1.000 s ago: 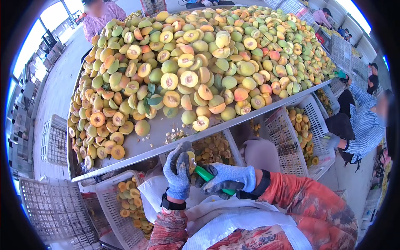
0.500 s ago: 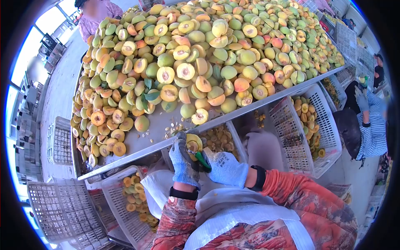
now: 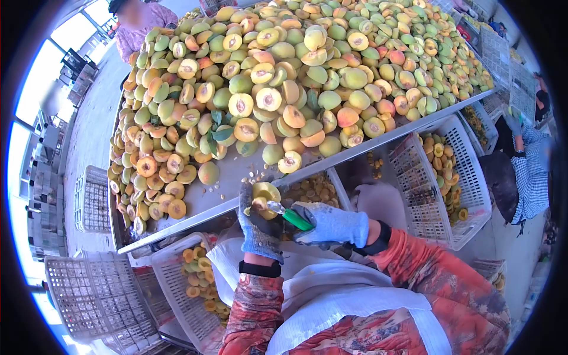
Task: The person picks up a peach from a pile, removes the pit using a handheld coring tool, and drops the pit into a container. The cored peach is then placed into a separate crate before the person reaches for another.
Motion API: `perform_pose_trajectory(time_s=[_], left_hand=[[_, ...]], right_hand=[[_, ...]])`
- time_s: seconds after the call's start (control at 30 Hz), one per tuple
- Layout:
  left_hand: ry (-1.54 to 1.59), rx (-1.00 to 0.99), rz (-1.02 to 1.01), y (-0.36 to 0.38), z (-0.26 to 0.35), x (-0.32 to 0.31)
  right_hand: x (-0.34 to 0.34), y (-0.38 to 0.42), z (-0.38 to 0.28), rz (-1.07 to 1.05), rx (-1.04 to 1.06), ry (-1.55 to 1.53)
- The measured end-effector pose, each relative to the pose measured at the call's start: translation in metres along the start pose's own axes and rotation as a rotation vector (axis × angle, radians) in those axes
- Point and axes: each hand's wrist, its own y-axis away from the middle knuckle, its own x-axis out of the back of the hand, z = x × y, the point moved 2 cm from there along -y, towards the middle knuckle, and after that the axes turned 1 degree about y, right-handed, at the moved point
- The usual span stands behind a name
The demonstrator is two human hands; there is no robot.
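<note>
My left hand (image 3: 259,229), in a blue glove with dark, stained fingers, is closed around a cut peach (image 3: 266,191) just over the table's front edge. A second cut piece seems to sit below it in the same grip. My right hand (image 3: 336,226), gloved in blue too, wraps around a green-handled tool (image 3: 297,219). Its metal tip points left and meets the lower part of the peach; the tip's exact shape is hard to make out. Beyond both hands, a large heap of halved peaches (image 3: 269,99) covers the metal table (image 3: 236,171).
Small pits and scraps lie near the table's rim (image 3: 195,220). A crate of peach halves (image 3: 168,269) stands at my lower left and another crate (image 3: 473,171) to the right. Stacked crates (image 3: 94,296) are further left. Co-workers (image 3: 142,29) are at the far left and right (image 3: 529,171).
The green-handled tool has drawn slightly right, showing more handle and its metal tip. My left hand has turned the peach and shifted a little left and up. The view has moved slightly.
</note>
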Motion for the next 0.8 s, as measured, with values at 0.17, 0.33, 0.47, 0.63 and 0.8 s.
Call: perform_pose_trajectory(time_s=[0.17,0.33,0.47,0.63,0.8], left_hand=[[-0.386,-0.027,0.012,0.013,0.019,-0.040],[-0.569,-0.135,-0.004,0.007,0.013,-0.032],[-0.513,-0.115,0.045,0.012,0.011,-0.028],[-0.353,0.039,0.259,0.018,0.020,-0.016],[-0.204,-0.002,0.018,0.025,0.040,-0.045]], right_hand=[[0.012,0.004,0.036,0.509,0.238,0.541],[-0.001,0.000,0.008,0.638,0.126,0.568],[-0.027,0.006,0.003,0.482,0.291,0.949],[-0.016,0.029,0.031,0.387,0.426,1.284],[-0.008,0.026,0.038,0.425,0.141,0.908]])
